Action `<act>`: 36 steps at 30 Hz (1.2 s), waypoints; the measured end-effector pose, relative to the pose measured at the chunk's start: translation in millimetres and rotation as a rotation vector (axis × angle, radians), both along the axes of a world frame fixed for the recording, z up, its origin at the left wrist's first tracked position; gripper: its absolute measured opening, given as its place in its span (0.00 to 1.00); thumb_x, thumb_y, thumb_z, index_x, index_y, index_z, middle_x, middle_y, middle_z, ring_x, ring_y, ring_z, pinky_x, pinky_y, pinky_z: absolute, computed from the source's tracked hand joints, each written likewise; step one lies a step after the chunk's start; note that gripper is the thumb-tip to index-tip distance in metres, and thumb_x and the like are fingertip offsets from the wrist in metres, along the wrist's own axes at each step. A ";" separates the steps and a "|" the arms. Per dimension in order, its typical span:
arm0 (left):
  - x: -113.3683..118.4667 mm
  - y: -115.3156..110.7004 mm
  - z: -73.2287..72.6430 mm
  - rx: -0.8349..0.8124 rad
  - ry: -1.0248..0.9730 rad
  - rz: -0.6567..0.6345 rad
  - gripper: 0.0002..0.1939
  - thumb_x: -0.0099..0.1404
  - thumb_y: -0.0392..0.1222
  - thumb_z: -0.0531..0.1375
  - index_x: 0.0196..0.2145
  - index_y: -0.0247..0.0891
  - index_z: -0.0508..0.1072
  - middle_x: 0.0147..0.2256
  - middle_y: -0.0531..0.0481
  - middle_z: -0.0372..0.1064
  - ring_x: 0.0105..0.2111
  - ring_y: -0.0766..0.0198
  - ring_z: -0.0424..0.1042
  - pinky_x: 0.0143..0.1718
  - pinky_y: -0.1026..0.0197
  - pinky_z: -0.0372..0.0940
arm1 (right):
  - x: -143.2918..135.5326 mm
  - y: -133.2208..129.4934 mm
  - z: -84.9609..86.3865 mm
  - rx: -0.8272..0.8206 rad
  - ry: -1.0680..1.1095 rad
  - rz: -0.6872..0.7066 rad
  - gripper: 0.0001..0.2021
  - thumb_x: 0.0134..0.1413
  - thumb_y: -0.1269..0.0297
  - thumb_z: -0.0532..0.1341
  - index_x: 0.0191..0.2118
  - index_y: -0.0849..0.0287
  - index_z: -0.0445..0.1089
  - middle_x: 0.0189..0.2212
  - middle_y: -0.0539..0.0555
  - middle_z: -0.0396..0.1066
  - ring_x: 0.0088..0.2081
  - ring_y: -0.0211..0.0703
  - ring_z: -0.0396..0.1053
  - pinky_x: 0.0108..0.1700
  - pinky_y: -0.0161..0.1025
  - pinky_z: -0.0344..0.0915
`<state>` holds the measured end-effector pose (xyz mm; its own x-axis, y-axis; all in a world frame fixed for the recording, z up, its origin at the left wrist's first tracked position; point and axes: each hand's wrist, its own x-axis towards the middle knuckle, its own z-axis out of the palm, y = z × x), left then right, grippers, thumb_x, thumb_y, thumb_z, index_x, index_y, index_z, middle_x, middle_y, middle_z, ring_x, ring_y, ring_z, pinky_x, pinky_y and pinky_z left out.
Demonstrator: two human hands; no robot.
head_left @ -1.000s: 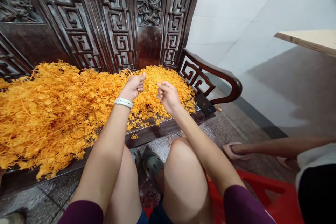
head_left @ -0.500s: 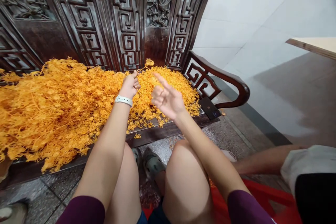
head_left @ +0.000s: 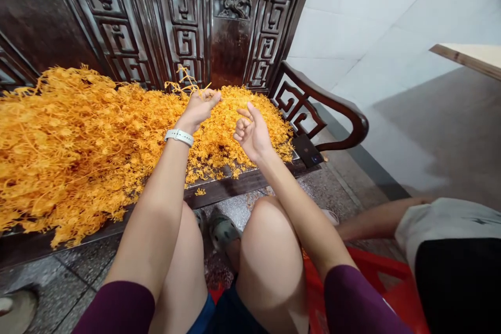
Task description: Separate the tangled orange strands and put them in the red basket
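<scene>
Above orange plastic pieces, two hands, one holding stems

The scene is lit fairly brightly — a soft shadow is cast on the pale wall, and the bench back is streaked with glare.

Dark wooden bench | orange plastic-looking pieces (heaped), black phone

Black phone, red plastic stool, pale wall
</scene>
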<state>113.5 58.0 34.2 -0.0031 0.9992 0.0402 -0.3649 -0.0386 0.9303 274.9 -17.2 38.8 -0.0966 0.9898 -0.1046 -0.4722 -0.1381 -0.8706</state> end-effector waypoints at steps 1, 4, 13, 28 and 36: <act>0.6 -1.6 1.4 0.010 -0.004 -0.023 0.16 0.65 0.30 0.68 0.23 0.36 0.68 0.22 0.54 0.60 0.21 0.72 0.55 0.21 0.71 0.52 | 1.3 0.9 -0.9 -0.007 -0.015 -0.004 0.18 0.57 0.45 0.67 0.41 0.55 0.69 0.20 0.42 0.58 0.21 0.33 0.50 0.25 0.37 0.49; 1.3 -3.5 3.3 0.039 0.017 -0.067 0.16 0.63 0.28 0.69 0.22 0.36 0.69 0.23 0.53 0.62 0.25 0.70 0.61 0.26 0.71 0.57 | 5.0 3.2 -4.6 0.022 -0.044 -0.023 0.12 0.58 0.53 0.66 0.39 0.55 0.68 0.20 0.43 0.57 0.21 0.33 0.50 0.25 0.37 0.48; 11.9 8.5 -1.0 0.222 0.059 0.200 0.16 0.65 0.31 0.70 0.25 0.36 0.68 0.25 0.53 0.63 0.29 0.68 0.62 0.31 0.69 0.58 | -1.8 -2.3 -3.4 0.181 -0.096 0.129 0.03 0.55 0.66 0.62 0.31 0.56 0.68 0.15 0.40 0.49 0.18 0.31 0.41 0.23 0.35 0.42; 26.7 -8.2 4.4 0.224 0.092 0.304 0.13 0.66 0.30 0.67 0.25 0.36 0.71 0.28 0.52 0.66 0.31 0.68 0.63 0.32 0.72 0.58 | -5.9 -5.7 -4.0 0.210 -0.184 0.199 0.03 0.48 0.68 0.64 0.26 0.58 0.70 0.13 0.38 0.49 0.17 0.27 0.39 0.20 0.31 0.40; -0.6 9.9 -0.3 0.021 -0.014 0.503 0.19 0.73 0.30 0.60 0.23 0.35 0.67 0.21 0.57 0.56 0.22 0.73 0.54 0.23 0.73 0.51 | -20.7 -51.8 -8.6 0.446 -0.407 1.129 0.13 0.54 0.60 0.72 0.42 0.64 0.80 0.19 0.43 0.63 0.22 0.29 0.55 0.26 0.32 0.50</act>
<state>112.8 68.0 33.8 -0.4847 0.8728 0.0565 -0.3088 -0.2312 0.9226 254.1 -69.0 30.2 -0.9417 0.3363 -0.0060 0.0255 0.0535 -0.9982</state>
